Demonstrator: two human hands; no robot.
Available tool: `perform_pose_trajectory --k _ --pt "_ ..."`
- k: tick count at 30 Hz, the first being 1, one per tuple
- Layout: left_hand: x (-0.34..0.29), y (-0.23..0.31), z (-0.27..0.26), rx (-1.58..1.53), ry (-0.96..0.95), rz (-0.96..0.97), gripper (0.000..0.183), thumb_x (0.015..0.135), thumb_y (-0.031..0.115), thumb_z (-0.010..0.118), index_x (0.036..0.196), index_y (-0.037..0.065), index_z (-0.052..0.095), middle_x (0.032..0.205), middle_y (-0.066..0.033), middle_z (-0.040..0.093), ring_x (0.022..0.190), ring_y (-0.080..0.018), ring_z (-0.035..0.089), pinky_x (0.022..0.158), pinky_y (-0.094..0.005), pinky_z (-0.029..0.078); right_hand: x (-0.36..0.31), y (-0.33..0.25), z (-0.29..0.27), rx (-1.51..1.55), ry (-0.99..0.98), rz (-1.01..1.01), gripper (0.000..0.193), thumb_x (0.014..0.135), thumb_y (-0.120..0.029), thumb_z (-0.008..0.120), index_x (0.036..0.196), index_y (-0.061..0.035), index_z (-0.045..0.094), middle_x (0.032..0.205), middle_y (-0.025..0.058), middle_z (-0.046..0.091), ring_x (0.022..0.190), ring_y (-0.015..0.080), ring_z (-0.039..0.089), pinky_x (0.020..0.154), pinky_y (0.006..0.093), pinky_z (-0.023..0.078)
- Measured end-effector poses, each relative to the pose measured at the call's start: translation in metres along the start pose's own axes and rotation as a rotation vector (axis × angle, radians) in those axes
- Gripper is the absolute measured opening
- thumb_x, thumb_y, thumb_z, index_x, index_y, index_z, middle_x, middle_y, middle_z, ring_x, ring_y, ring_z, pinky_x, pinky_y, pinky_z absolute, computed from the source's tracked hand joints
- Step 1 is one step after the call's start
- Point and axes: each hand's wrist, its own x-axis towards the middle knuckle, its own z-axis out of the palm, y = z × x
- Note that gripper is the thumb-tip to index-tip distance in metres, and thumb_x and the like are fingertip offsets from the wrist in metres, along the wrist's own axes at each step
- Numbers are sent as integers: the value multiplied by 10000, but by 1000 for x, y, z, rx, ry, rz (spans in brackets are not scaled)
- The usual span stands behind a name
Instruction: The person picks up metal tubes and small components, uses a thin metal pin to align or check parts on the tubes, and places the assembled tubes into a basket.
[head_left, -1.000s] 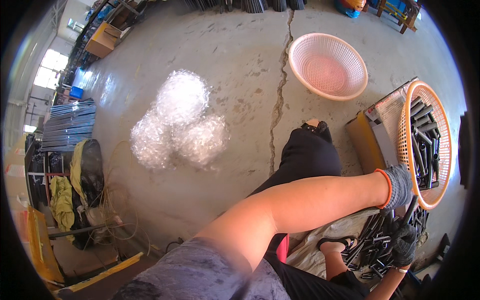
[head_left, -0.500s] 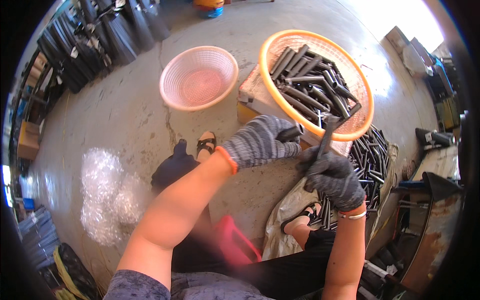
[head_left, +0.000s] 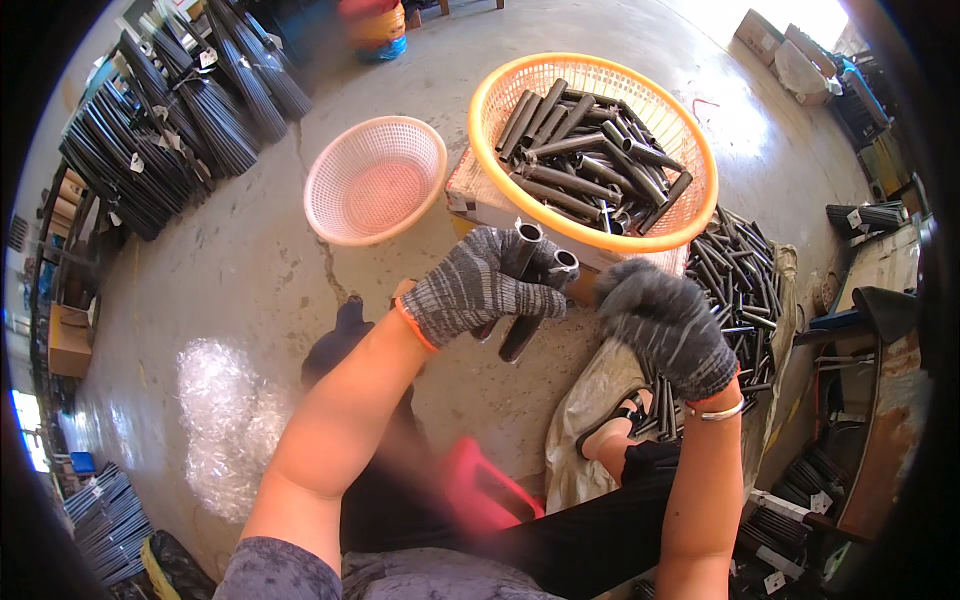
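Head: tubes in orange basket

Mottled grey-and-black knit gloves with orange cuffs, a silver-toned bangle, dark grey mottled short-sleeved shirt, black trousers, black strapped sandal.

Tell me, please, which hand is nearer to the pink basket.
Left: in view, the left hand is below and right of the pink basket; the right hand is farther right.

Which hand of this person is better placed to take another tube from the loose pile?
Probably the right hand: it is nearer the loose pile, and no tube shows in it, though it is blurred. The left hand grips two dark tubes.
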Motion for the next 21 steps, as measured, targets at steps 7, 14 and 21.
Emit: perform_pose_trajectory --k 7,14,21 --pt "9 -24 6 215 99 319 254 720 79 804 891 26 624 712 -2 617 569 -77 573 440 -232 448 1 1 25 27 270 136 190 800 20 685 984 -10 652 889 25 660 807 101 591 742 249 503" --pt "15 -24 18 526 161 439 269 733 120 816 831 24 585 625 -18 559 418 -85 507 408 -238 409 10 11 41 -174 378 -59 146 773 36 649 908 0 607 869 85 658 773 141 613 728 278 504" --pt "13 -22 17 567 117 435 271 729 132 816 847 31 593 681 -7 544 480 -75 520 461 -251 430 15 16 43 -350 492 -78 68 763 25 653 812 -18 637 713 105 645 650 198 625 649 305 503"
